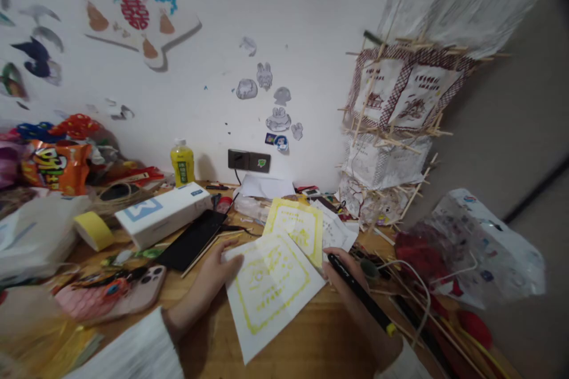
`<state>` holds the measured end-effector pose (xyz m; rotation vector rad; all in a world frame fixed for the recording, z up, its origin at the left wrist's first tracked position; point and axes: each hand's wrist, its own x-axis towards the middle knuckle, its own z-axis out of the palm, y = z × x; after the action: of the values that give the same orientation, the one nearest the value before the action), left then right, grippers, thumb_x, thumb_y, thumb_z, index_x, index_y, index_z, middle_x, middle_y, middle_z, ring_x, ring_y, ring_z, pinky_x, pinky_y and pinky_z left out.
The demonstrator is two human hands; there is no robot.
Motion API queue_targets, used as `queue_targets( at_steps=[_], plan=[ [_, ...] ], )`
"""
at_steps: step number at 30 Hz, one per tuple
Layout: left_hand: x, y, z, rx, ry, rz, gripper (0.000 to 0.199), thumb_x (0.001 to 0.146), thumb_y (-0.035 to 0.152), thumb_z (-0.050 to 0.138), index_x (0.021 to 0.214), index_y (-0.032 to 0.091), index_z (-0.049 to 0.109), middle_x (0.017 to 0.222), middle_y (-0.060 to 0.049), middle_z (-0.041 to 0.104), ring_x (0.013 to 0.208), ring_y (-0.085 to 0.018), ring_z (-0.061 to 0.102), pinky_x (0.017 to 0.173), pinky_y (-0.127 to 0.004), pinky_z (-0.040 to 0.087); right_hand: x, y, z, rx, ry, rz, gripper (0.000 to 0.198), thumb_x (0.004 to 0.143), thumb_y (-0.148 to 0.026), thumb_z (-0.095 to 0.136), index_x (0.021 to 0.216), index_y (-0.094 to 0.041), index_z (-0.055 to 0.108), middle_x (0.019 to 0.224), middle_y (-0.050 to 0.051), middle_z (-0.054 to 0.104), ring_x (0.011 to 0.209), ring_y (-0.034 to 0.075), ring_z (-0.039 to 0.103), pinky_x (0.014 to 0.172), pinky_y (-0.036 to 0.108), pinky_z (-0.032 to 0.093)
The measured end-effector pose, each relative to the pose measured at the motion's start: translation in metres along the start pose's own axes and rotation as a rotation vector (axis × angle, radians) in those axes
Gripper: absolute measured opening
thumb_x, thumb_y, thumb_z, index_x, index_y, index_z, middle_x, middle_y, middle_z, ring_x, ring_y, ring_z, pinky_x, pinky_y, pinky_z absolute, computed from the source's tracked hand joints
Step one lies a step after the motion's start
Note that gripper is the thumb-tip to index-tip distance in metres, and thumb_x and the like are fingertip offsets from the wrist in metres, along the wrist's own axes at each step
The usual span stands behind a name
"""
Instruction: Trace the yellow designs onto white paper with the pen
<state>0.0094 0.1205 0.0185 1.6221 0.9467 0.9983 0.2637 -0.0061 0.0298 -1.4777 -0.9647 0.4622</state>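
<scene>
My left hand [217, 275] is closed on the left edge of a white paper sheet [273, 296] with a yellow drawn border, yellow writing and a sketch. The sheet is turned at an angle. My right hand [351, 278] holds a black marker [362, 296] with a yellow end pointing down to the right. Its fingers are by the sheet's right corner; whether they grip the paper too, I cannot tell. Behind it lies a second sheet [296, 219] with a bolder yellow border, partly covered. Grey-printed paper [335, 228] sticks out to its right.
On the left are a black phone [193, 240], a white box [162, 213], a yellow tape roll [93, 231] and a pink-cased phone [133, 296]. A yellow bottle [182, 163] stands by the wall. A tiered stick-and-paper lantern [409, 92] rises at right, near a clear plastic bag [484, 249].
</scene>
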Motion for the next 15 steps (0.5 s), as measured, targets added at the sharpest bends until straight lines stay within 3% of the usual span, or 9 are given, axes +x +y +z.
queue_targets(
  at_steps=[3,6,9,12,15],
  plan=[
    [0.007,-0.005,-0.005,0.177,0.080,0.140,0.046,0.082,0.040,0.055,0.120,0.015,0.050,0.117,-0.017,0.061,0.112,-0.035,0.058,0.098,-0.056,0.044,-0.007,-0.001,0.002,-0.022,0.004,-0.011,0.032,0.071,-0.035,0.074,0.101,-0.024,0.070,0.077,0.003,0.068,0.070,0.023,0.062,0.068,0.034,0.051],
    [0.001,-0.003,-0.001,0.308,-0.001,0.320,0.042,0.084,0.034,0.056,0.123,0.018,0.053,0.138,-0.015,0.049,0.133,-0.034,0.040,0.114,-0.057,0.023,-0.017,-0.010,0.004,0.015,-0.013,-0.086,0.026,0.076,-0.032,0.070,0.101,-0.025,0.072,0.084,0.004,0.070,0.079,0.024,0.063,0.078,0.036,0.050],
    [-0.012,0.002,0.010,0.387,-0.286,0.494,0.033,0.086,0.030,0.058,0.119,0.025,0.063,0.139,-0.007,0.054,0.132,-0.029,0.043,0.116,-0.051,0.022,-0.027,-0.020,0.004,-0.003,-0.166,-0.176,0.018,0.082,-0.030,0.064,0.096,-0.026,0.075,0.099,0.006,0.072,0.099,0.026,0.063,0.093,0.038,0.046],
    [-0.022,0.004,0.020,0.574,-0.662,0.654,0.040,0.092,0.028,0.053,0.132,0.024,0.056,0.146,-0.009,0.048,0.137,-0.030,0.039,0.116,-0.053,0.021,-0.033,-0.025,0.007,-0.042,-0.363,-0.125,0.012,0.080,-0.026,0.065,0.088,-0.026,0.074,0.088,0.003,0.071,0.085,0.023,0.064,0.081,0.035,0.049],
    [-0.024,0.005,0.021,0.670,-0.811,0.684,0.046,0.095,0.031,0.052,0.140,0.022,0.048,0.147,-0.012,0.045,0.141,-0.031,0.033,0.115,-0.053,0.025,-0.035,-0.027,0.013,0.007,-0.534,-0.076,0.009,0.077,-0.026,0.070,0.085,-0.025,0.070,0.081,0.001,0.067,0.075,0.019,0.061,0.071,0.031,0.048]
  ],
)
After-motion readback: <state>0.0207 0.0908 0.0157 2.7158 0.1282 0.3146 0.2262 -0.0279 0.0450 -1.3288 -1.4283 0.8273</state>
